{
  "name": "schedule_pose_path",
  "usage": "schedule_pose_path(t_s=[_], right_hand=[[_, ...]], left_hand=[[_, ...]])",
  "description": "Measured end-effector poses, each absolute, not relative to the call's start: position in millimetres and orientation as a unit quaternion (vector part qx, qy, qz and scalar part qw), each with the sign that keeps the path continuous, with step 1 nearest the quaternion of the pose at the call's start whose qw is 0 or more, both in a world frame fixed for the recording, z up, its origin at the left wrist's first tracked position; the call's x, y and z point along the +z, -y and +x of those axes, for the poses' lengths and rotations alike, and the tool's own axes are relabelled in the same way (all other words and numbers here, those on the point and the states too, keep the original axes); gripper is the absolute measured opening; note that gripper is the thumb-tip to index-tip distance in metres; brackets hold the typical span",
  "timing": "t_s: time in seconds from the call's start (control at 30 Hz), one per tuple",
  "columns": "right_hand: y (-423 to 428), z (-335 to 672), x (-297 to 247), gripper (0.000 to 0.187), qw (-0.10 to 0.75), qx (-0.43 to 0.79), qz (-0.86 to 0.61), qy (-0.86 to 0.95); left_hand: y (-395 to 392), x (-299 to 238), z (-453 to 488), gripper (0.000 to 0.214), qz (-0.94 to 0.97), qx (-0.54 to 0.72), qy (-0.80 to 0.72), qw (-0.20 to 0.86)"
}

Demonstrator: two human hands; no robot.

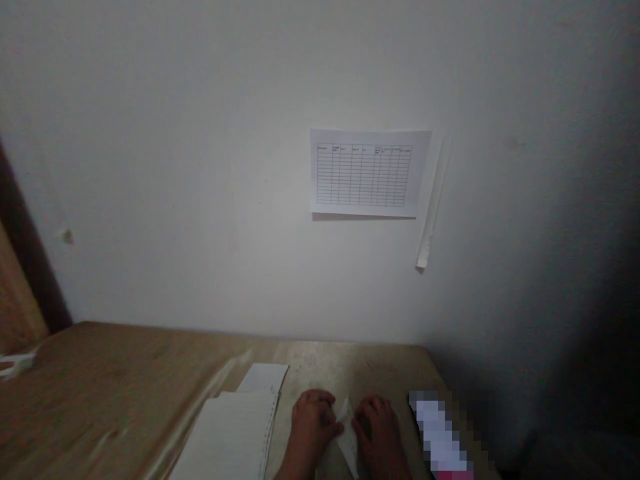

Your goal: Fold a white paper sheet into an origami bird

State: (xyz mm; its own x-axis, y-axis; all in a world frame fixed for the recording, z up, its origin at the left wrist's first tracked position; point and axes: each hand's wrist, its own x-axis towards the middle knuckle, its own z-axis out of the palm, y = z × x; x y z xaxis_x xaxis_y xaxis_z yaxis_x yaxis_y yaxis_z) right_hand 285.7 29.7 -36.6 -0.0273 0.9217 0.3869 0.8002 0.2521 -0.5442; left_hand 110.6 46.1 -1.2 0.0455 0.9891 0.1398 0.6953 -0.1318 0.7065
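Between my two hands a small piece of white paper (348, 437), folded to a narrow point at its far end, lies at the table's front. My left hand (313, 427) is on its left side, fingers curled and thumb pressed on the paper's edge. On the other side, my right hand (379, 430) grips the right edge with curled fingers and thumb. The undersides of both hands are hidden. Left of my left hand lies a ruled notebook (233, 433) with a perforated right edge, over another white sheet (263, 377).
A brown covered table (125, 373) with creases meets the pale wall (175, 167). To the right is a pixelated bright screen-like rectangle (440, 430). On the wall hang a printed table sheet (367, 173) and a paper strip (433, 207). A white item (20, 363) sits far left.
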Motion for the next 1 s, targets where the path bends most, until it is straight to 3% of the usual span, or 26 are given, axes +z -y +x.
schedule_pose_path(t_s=[0.43,1.0], right_hand=[[-29.4,285.6,-34.4,0.011,0.322,0.105,-0.619,0.709],[-28.9,284.5,-35.4,0.012,0.342,0.069,-0.611,0.710]], left_hand=[[-38.4,-7.6,93.6,0.010,0.695,0.356,-0.555,0.287],[-38.7,-5.1,103.0,0.015,0.726,0.344,-0.568,0.180]])
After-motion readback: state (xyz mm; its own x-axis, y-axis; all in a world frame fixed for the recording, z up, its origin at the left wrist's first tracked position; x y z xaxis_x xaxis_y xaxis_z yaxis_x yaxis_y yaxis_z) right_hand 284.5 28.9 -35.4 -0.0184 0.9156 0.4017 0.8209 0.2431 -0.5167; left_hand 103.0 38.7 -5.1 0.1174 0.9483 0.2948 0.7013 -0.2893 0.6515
